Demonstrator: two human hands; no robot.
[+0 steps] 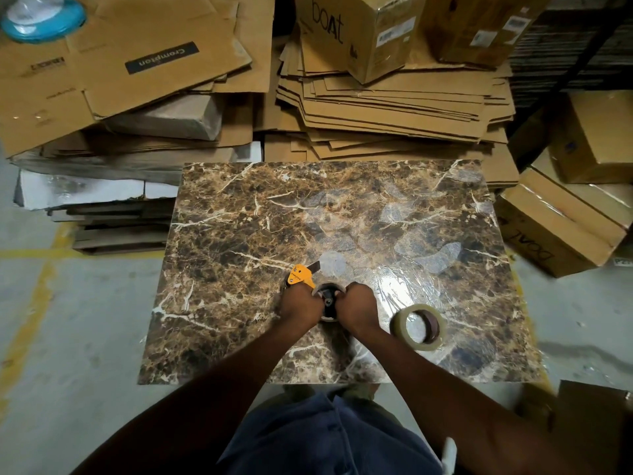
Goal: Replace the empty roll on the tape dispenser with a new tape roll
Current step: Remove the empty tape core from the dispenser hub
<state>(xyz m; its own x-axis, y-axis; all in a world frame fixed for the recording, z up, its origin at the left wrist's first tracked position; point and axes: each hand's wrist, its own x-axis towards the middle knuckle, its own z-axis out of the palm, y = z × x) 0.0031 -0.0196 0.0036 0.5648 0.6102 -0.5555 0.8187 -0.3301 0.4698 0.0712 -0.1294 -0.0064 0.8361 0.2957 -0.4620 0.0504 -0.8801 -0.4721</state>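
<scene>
An orange tape dispenser point(300, 275) lies on the brown marbled tabletop point(260, 221), near its front middle. My left hand point(301, 305) grips the dispenser body from the left. My right hand point(356, 305) holds the thin brown empty roll point(329, 289) on the dispenser's black hub. The hands hide most of the roll and the handle. A new roll of clear tape point(418, 326) lies flat on the table just right of my right hand, untouched.
Flattened cardboard stacks point(394, 108) and sealed boxes point(356, 32) crowd the far side of the table. More boxes point(561, 221) sit on the floor to the right. Concrete floor point(68, 320) with yellow lines lies to the left.
</scene>
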